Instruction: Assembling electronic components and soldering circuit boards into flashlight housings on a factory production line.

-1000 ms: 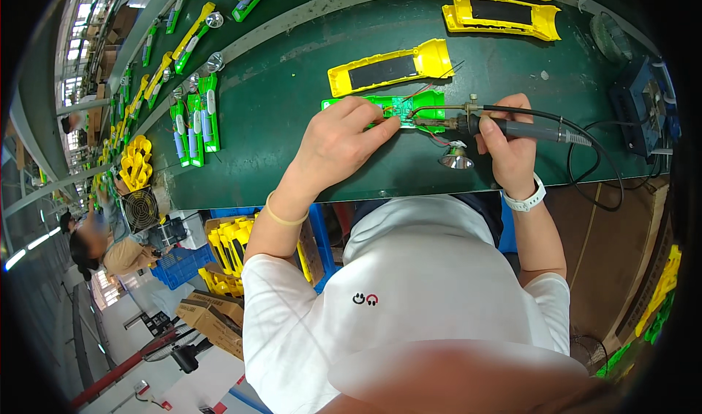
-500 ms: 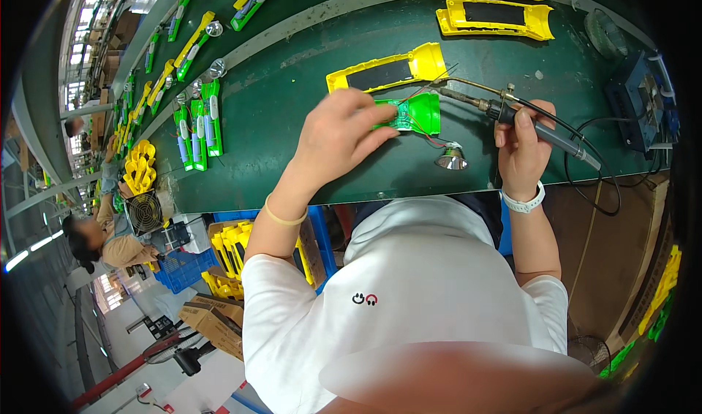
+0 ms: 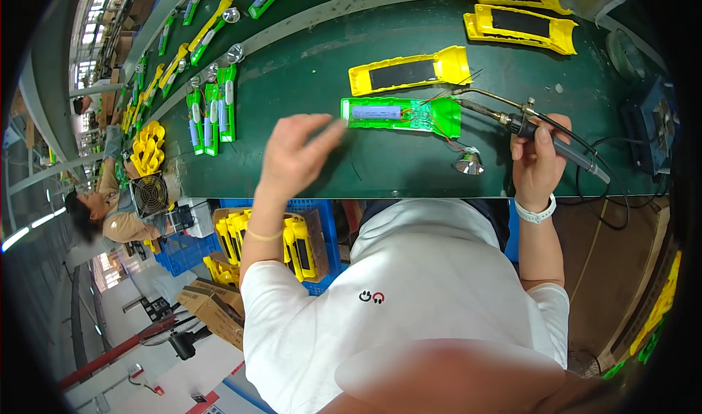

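A green flashlight housing half (image 3: 365, 124) lies open on the bench in front of me, with a lavender battery cell (image 3: 376, 112) and a small green circuit board (image 3: 420, 113) inside. Thin wires run from it to a shiny reflector cup (image 3: 468, 164) lying beside its wide end. My left hand (image 3: 296, 154), slightly blurred, is left of the housing with fingers apart and no object visible in it. In my right hand (image 3: 540, 154) is a soldering iron (image 3: 523, 127), its tip near the housing's wide end. Behind lies a yellow housing half (image 3: 406, 73) with a dark panel.
Several yellow halves (image 3: 519, 27) are stacked at the far right. Green assemblies (image 3: 212, 114) stand in a row at left, near a yellow pile (image 3: 148, 147) and a fan (image 3: 150, 195). A blue soldering station (image 3: 647, 125) sits right. Another person (image 3: 121, 213) works at far left.
My left hand has moved left, off the circuit board, uncovering the battery cell and the housing's left end. My right hand still holds the soldering iron. The whole view has shifted slightly.
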Available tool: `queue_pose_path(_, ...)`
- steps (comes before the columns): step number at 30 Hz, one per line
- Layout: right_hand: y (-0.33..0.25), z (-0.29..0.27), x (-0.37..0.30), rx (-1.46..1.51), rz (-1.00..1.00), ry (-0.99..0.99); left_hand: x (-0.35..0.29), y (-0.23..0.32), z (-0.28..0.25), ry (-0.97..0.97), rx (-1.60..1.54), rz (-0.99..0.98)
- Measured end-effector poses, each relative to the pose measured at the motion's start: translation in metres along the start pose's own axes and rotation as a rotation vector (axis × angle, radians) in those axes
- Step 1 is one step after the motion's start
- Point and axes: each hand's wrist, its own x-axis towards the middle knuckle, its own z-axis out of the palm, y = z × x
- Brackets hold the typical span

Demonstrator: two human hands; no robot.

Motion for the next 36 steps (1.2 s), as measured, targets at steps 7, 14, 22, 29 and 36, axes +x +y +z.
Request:
queue_pose_path(7,0.001,0.006,-0.002,-0.085,0.028,-0.066,0.031,0.025,0.05,0.241,-0.051,0.206)
queue_pose_path(14,0.001,0.007,-0.002,-0.152,0.091,-0.106,0.05,0.025,0.049,0.125,-0.227,0.217)
queue_pose_path(22,0.004,0.004,-0.001,-0.202,0.105,-0.215,0.062,0.032,0.034,0.018,-0.121,0.249)
queue_pose_path(29,0.006,0.005,0.001,-0.251,0.109,-0.243,0.062,0.031,0.033,-0.009,-0.105,0.267)
queue_pose_path(36,0.003,0.016,0.006,-0.062,0.189,-0.09,0.06,0.031,0.033,-0.021,-0.106,0.261)
